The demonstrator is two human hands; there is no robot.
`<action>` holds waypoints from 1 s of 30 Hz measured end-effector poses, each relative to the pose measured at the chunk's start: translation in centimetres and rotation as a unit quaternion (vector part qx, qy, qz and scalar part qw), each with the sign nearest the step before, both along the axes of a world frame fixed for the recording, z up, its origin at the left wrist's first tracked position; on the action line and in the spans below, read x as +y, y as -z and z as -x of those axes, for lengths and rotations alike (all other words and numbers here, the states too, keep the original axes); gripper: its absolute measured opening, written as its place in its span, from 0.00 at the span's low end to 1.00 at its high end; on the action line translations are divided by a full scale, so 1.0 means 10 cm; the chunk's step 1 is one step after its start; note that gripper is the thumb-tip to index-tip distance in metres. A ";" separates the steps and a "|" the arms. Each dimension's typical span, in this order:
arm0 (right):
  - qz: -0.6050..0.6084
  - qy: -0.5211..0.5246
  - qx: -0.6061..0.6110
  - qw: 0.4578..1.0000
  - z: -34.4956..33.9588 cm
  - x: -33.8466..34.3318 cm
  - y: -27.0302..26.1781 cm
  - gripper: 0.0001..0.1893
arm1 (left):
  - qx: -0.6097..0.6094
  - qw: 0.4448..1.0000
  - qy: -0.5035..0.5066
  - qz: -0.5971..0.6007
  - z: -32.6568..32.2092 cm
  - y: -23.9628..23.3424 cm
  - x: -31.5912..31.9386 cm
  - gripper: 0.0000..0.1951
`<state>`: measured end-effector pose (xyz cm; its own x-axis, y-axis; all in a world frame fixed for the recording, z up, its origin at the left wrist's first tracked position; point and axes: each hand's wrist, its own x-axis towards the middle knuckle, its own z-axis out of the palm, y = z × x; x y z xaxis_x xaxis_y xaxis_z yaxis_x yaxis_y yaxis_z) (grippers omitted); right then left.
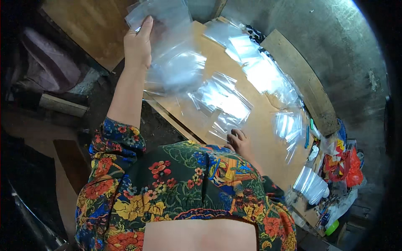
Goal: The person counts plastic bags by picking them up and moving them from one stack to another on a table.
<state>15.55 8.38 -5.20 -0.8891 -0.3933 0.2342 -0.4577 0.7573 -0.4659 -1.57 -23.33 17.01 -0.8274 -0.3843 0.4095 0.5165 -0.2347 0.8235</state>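
Observation:
My left hand (138, 45) grips a clear plastic sheet or bag (169, 25) at the upper left, thumb on top, the plastic spread out to the right of it. Beneath and beyond it lie more clear plastic bags (182, 70) near the table's edge. My right hand (239, 142) rests low over the wooden table (263, 125), fingers curled at the near edge of a pile of clear plastic bags (223, 97). Whether its fingers pinch a bag cannot be told. Glare hides detail on the plastic.
More clear bags (267, 72) lie along the table's far side, with a small stack (287, 125) to the right. A wooden board (301, 78) leans by the wall. Red plastic packaging (353, 169), a rolled clear sheet (311, 185) and a green object (332, 228) sit at right.

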 end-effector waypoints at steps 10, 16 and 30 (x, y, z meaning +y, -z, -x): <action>0.168 0.073 0.124 0.975 0.38 -0.10 -1.28 0.03 | -0.065 0.992 0.098 0.051 -0.12 0.01 0.46 0.09; 0.218 -0.092 0.157 0.959 0.83 -0.23 -2.54 0.03 | -0.098 0.967 0.206 0.117 -0.20 0.05 0.82 0.08; 0.410 0.059 0.114 0.903 1.34 -0.62 -2.44 0.04 | -0.091 0.903 0.419 -0.030 -0.45 -0.16 0.88 0.12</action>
<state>2.20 2.16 19.20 -0.8059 0.0897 0.5852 -0.5506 0.2498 -0.7965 2.88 -14.57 18.60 -0.8896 0.3910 0.2361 -0.0066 -0.5279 0.8493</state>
